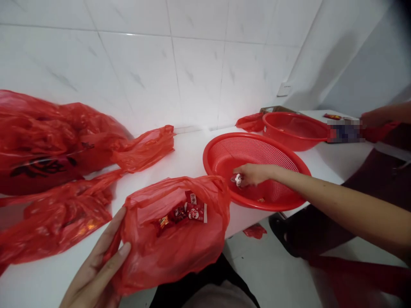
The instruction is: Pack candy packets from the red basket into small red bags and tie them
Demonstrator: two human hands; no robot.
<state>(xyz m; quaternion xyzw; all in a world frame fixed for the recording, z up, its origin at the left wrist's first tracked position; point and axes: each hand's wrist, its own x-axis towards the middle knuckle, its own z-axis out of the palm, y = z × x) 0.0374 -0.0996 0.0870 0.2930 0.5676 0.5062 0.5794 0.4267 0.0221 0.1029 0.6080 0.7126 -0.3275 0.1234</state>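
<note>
My left hand (101,265) pinches the left rim of a red plastic bag (173,256), whose mouth gapes toward me. Inside the bag lie several small wrapped snacks (195,212), mostly dark red with white print, one with gold. To the right stands a red perforated plastic basket (221,149). My right hand (253,174) is down in it, fingers closed on a small wrapped snack (238,179) with a white and dark red wrapper. Another small gold-coloured piece (261,199) lies on the basket's floor. The right fingertips are partly hidden.
Large red bags (58,132) fill the left of the white table (186,147). A second red basket (289,143) stands farther right, near another person's hand (382,114). A red scrap (255,231) lies on the floor. A tiled wall (199,81) closes the back.
</note>
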